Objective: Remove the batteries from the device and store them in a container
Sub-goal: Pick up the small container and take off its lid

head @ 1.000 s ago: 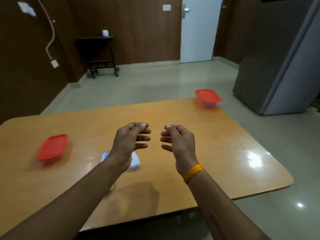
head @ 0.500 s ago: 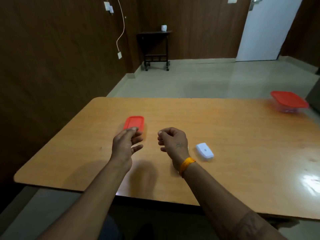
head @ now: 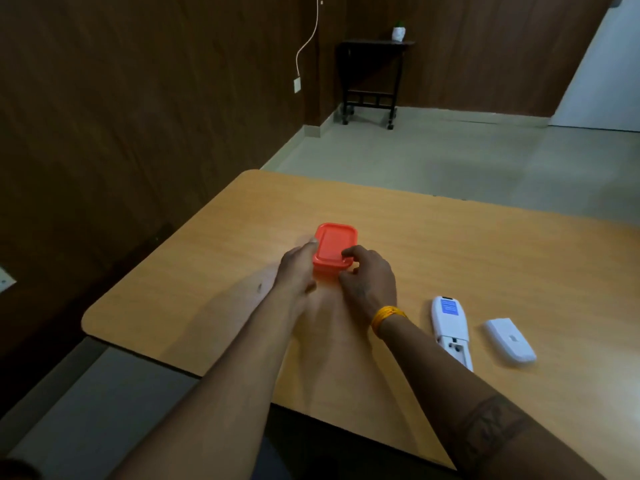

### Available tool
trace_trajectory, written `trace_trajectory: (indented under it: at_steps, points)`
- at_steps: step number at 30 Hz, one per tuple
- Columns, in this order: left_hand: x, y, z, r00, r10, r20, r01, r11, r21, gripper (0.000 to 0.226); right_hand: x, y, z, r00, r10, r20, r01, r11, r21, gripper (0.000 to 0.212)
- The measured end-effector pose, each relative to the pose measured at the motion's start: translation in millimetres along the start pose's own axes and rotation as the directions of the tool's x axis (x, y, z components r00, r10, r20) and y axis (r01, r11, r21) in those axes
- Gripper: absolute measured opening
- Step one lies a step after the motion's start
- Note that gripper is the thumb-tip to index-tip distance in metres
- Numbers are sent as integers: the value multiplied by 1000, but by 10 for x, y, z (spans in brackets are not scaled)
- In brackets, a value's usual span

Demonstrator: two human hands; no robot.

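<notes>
Remote [head: 451, 327] lies face down right of the box [head: 335, 248], its cover [head: 509, 339] off beside it, bay apparently empty. Left hand [head: 297, 271] grips the box's side; right hand [head: 370, 274] pinches the lid corner. Batteries unseen; whether stored, I cannot tell.

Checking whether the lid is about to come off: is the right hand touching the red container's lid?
Touching. In the head view the right hand has its fingertips curled onto the near corner of the red lid, no gap visible.

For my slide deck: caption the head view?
Both hands grasp the red-lidded container; opened remote beside.
</notes>
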State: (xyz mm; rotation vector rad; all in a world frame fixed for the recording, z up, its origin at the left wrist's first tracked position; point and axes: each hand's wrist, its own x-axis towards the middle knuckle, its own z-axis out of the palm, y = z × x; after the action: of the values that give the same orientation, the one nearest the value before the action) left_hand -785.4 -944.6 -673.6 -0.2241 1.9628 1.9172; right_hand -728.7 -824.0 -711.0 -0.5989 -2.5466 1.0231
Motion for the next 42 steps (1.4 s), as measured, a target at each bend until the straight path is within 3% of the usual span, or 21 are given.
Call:
trace_trajectory:
  at_steps: [3, 9, 12, 16, 19, 27, 30, 33, 36, 39, 42]
  points:
    - [19, -6, -1, 999, -27, 29, 27, 1000, -10, 36, 28, -14, 67, 997, 4, -73, -1, 999, 37, 28]
    - [-68, 6, 7, 1000, -29, 5, 29, 991, -133, 25, -143, 75, -139, 982, -58, -178, 87, 983, 161, 17]
    - [-155, 32, -33, 992, 20, 127, 4, 982, -188, 35, -325, 115, -433, 986, -73, -152, 108, 965, 240, 19]
    - [-304, 29, -73, 874, 75, 480, 77, 954, -290, 57, -618, 198, -897, 995, -58, -76, 82, 930, 358, 19]
    - [-477, 36, -42, 785, 121, 608, 71, 957, -283, 58, -813, 254, -1188, 999, -46, -6, 44, 890, 455, 21]
    - [-817, 5, 166, 689, 155, 708, 11, 975, -223, 102, -1055, 397, -1492, 1000, 24, -5, -17, 825, 565, 27]
    - [-908, -12, 239, 689, 160, 707, 18, 971, -237, 112, -1063, 420, -1535, 997, 72, 3, -56, 748, 661, 26]
    - [-985, -34, 285, 687, 156, 710, -13, 979, -203, 120, -1033, 419, -1552, 997, 76, 7, -62, 756, 652, 22]
    - [-1049, -43, 299, 639, 152, 754, -88, 988, -125, 114, -1020, 427, -1558, 996, 80, -29, -47, 801, 597, 28]
    - [-1051, -29, 259, 580, 125, 805, -140, 989, -53, 89, -1010, 490, -1581, 996, 82, -36, -50, 849, 525, 30]
    - [-1013, -39, 218, 588, 75, 806, -159, 987, 25, 77, -1018, 525, -1604, 997, 58, -42, -34, 893, 449, 32]
